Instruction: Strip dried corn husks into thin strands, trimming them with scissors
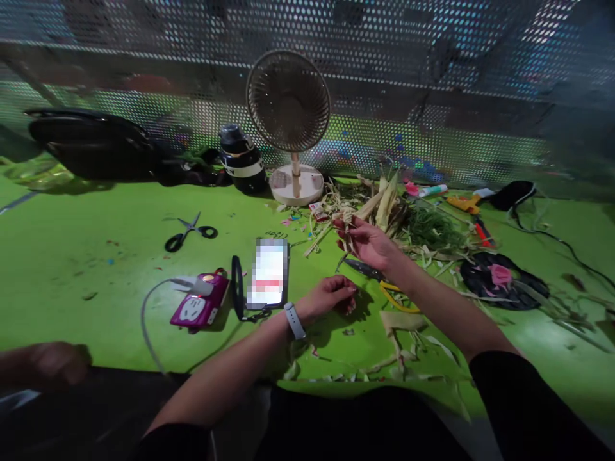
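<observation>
Right hand (372,243) pinching husk piece (348,219), near-right of fan (289,101).
Piece is over desk (120,221), beside husk pile (387,206); left hand (331,298) curled nearer, can't tell if gripping. Best: light pinch, steady loose end, clear of shears (368,269).

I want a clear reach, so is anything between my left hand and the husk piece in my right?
Only the yellow-handled scissors: they lie on the table, blades reaching in between your left hand and the husk piece in your right hand. Nothing else visible stands there.
</observation>
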`<state>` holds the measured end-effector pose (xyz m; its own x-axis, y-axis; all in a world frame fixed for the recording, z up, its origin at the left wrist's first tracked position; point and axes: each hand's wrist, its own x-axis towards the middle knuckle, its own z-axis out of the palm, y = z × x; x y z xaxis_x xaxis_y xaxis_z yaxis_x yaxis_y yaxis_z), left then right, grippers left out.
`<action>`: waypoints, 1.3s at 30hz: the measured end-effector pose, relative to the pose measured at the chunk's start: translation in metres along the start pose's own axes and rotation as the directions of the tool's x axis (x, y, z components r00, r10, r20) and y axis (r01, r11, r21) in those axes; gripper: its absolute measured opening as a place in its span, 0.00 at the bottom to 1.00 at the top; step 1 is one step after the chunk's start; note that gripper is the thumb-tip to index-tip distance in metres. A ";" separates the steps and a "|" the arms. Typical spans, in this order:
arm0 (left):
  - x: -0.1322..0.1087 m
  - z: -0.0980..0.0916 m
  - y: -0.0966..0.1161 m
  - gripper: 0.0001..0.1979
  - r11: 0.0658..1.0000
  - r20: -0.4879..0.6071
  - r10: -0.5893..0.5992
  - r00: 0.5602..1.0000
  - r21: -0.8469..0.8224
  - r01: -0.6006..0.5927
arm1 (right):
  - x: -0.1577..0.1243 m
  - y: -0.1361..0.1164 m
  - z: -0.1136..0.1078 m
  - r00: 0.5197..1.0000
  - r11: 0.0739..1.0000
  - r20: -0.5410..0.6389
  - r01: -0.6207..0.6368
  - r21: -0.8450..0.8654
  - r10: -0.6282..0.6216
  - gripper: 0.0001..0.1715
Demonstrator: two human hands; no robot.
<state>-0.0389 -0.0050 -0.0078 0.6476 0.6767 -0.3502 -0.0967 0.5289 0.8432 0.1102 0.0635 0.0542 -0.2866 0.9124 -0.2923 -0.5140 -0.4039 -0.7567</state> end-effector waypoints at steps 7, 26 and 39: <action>0.001 -0.002 -0.003 0.26 1.000 0.020 -0.004 1.000 -0.022 0.005 | 0.057 -0.035 0.006 0.979 0.985 -0.129 0.145 -0.095 -0.157 0.08; -0.004 0.002 0.007 0.24 0.996 -0.040 -0.034 0.999 0.087 0.037 | -0.035 -0.020 -0.115 0.874 -0.097 0.052 0.005 -0.995 -0.483 0.16; -0.003 0.002 0.012 0.22 0.972 -0.051 -0.033 0.998 0.231 0.044 | -0.044 -0.012 -0.087 0.950 -0.322 -0.179 -0.258 -0.911 -0.256 0.23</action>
<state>-0.0404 -0.0017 0.0043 0.6109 0.6841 -0.3986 0.1092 0.4259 0.8982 0.1998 0.0341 0.0254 0.0041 0.9820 -0.1890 0.9759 -0.0452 -0.2137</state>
